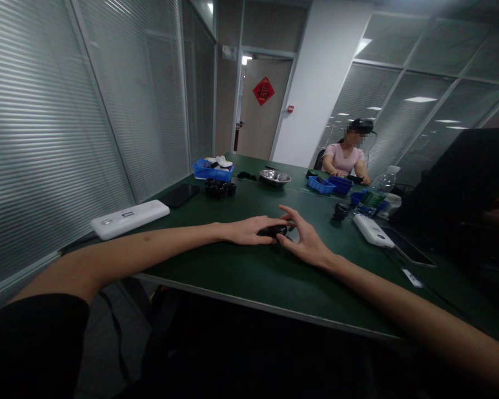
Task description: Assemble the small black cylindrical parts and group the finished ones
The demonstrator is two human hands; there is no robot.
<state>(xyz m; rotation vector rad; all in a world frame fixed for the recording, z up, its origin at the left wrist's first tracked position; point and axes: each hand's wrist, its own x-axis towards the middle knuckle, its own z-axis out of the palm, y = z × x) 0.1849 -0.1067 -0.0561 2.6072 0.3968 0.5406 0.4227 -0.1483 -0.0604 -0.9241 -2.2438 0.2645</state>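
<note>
A small, glossy black rounded object (273, 230) is low over the green table, between my two hands. My left hand (251, 230) is closed around it from the left, fingers along its top and thumb below. From the right, my right hand (303, 238) has its thumb and a finger at the object's right end, while its upper finger stretches out above. The object's exact kind cannot be made out, as fingers cover part of it. Beyond my left hand stands a cluster of similar black rounded pieces (219, 188); another black piece (340, 211) sits beyond my right hand.
The green table (241, 277) holds a white power bank (131, 219), a dark phone (179, 195), a filled blue basket (213, 170) and a metal bowl (275, 178). Rightward are a plastic bottle (378, 191), a white device (373, 230) and a tablet (407, 246). A co-worker (345, 158) sits opposite.
</note>
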